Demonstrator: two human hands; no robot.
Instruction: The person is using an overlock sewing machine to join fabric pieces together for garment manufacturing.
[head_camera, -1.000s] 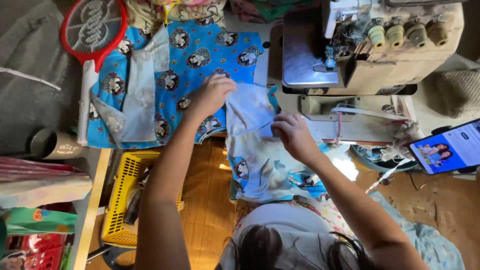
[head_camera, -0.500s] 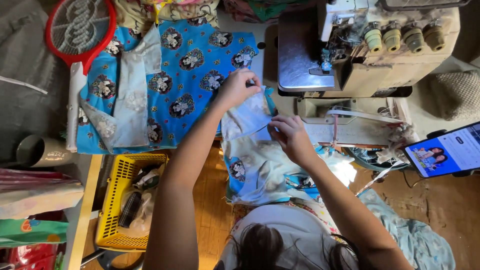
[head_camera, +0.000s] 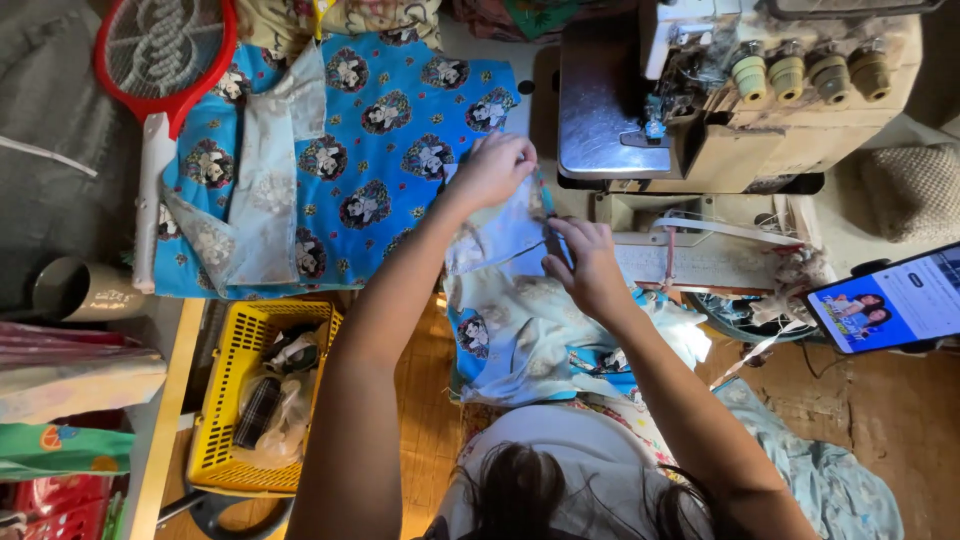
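My left hand (head_camera: 493, 168) grips the top edge of a pale blue printed fabric piece (head_camera: 520, 320) that hangs from the table down to my lap. My right hand (head_camera: 585, 262) pinches the same piece a little lower, with a thin dark tool, perhaps small scissors, between its fingers. Both hands sit just left of the sewing machine (head_camera: 730, 90) and its metal plate (head_camera: 600, 100). A bright blue patterned fabric (head_camera: 370, 170) lies spread on the table to the left of my hands.
A red racket-shaped swatter (head_camera: 165, 60) lies at the far left. A yellow basket (head_camera: 225, 400) with small items stands below the table. A metal cup (head_camera: 85, 290) lies at the left edge. A phone (head_camera: 890, 300) with a lit screen rests at right. Thread cones (head_camera: 810, 70) top the machine.
Both hands have moved right and up with the pale fabric piece, closer to the sewing machine. The view has shifted slightly the same way.
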